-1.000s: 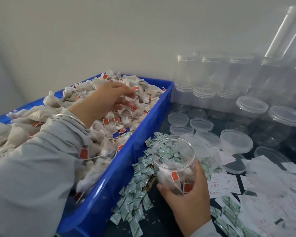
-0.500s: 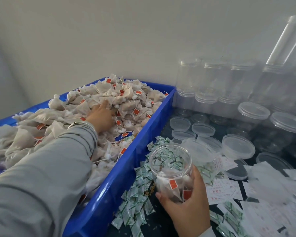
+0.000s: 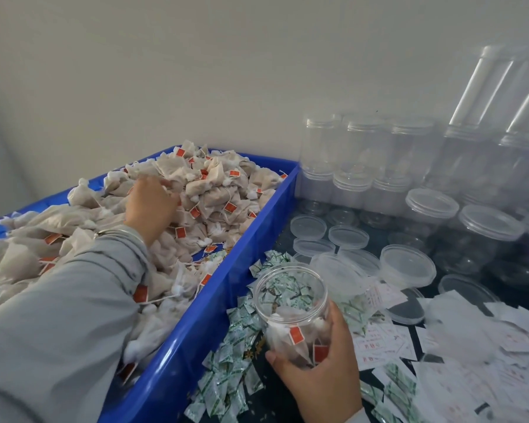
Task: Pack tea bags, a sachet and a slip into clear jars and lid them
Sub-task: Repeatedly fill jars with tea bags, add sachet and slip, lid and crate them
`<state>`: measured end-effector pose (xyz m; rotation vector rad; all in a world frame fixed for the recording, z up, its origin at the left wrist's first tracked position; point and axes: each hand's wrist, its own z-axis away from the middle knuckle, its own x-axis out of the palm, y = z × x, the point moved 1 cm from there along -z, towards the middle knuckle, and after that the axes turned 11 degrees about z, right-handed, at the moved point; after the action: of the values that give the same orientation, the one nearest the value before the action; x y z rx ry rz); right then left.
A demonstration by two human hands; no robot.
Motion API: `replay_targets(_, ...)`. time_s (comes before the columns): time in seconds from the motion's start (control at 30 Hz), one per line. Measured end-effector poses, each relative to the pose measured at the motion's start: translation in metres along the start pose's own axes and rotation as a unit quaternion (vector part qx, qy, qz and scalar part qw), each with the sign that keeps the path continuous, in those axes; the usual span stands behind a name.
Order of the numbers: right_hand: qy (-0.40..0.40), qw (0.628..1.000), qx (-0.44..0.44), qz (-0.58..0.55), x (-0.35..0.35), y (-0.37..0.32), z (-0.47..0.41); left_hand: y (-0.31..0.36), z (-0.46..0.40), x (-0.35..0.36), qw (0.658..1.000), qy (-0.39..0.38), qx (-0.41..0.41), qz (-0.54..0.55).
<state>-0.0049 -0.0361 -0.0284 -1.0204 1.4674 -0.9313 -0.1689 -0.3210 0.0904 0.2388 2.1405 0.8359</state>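
Note:
A blue crate on the left is heaped with white tea bags that carry red tags. My left hand is pressed palm-down into the heap, fingers curled among the bags; whether it grips one I cannot tell. My right hand holds an open clear jar upright just right of the crate, with a few tea bags at its bottom. Green-and-white sachets lie scattered around the jar. White printed slips are spread to its right.
Clear lids and a shallow tub lie on the dark table behind the jar. Empty clear jars stand stacked against the wall, and lidded jars stand at the right. More slips cover the right front.
My left hand dropped from above the heap into the tea bags and shifted toward the pile's far side. The right hand kept the jar in place.

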Motion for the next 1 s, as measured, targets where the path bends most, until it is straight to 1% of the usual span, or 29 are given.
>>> replay_targets(0.07, 0.013, 1.0, -0.001, 0.005, 0.0, 0.001, 0.0, 0.007, 0.0, -0.005, 0.998, 0.018, -0.005, 0.059)
replay_targets(0.17, 0.016, 1.0, 0.003, -0.007, 0.001, 0.001, 0.0, 0.025, 0.005, -0.011, 0.989, 0.013, 0.013, 0.147)
replay_targets(0.23, 0.009, 1.0, 0.013, -0.021, 0.002, 0.0, -0.001, 0.042, 0.011, -0.012, 0.973, -0.009, 0.007, 0.231)
replay_targets(0.27, 0.009, 1.0, 0.017, -0.022, 0.002, 0.0, -0.002, 0.051, 0.016, -0.012, 0.955, -0.036, -0.003, 0.295)
replay_targets(0.3, 0.012, 0.999, 0.019, -0.022, 0.002, 0.001, -0.004, 0.061, 0.022, -0.012, 0.929, -0.077, -0.014, 0.362)
replay_targets(0.33, 0.013, 0.999, 0.023, -0.029, 0.002, 0.001, -0.005, 0.07, 0.029, -0.012, 0.899, -0.127, -0.023, 0.418)
replay_targets(0.4, 0.0, 0.999, 0.025, -0.047, 0.002, 0.001, -0.007, 0.086, 0.048, -0.014, 0.84, -0.245, -0.027, 0.484)
replay_targets(0.5, 0.003, 0.998, 0.013, -0.055, 0.002, 0.001, -0.008, 0.099, 0.072, -0.013, 0.765, -0.389, -0.035, 0.512)
replay_targets(0.57, 0.01, 0.998, 0.009, -0.055, 0.003, 0.001, -0.008, 0.105, 0.085, -0.011, 0.733, -0.46, -0.022, 0.5)
replay_targets(0.63, 0.02, 0.999, 0.006, -0.05, 0.004, 0.0, -0.007, 0.109, 0.095, -0.01, 0.713, -0.51, -0.005, 0.482)
replay_targets(0.73, 0.053, 0.998, 0.001, -0.04, 0.003, -0.002, -0.006, 0.111, 0.102, -0.011, 0.696, -0.548, 0.017, 0.463)
replay_targets(0.9, 0.071, 0.997, 0.014, -0.036, 0.003, -0.005, -0.004, 0.11, 0.106, -0.012, 0.7, -0.566, 0.059, 0.43)
replay_targets(0.97, 0.07, 0.997, 0.018, -0.038, 0.002, -0.006, -0.004, 0.109, 0.102, -0.012, 0.716, -0.544, 0.054, 0.433)
replay_targets(1.0, 0.068, 0.997, 0.019, -0.039, 0.002, -0.006, -0.004, 0.108, 0.098, -0.012, 0.733, -0.523, 0.049, 0.433)
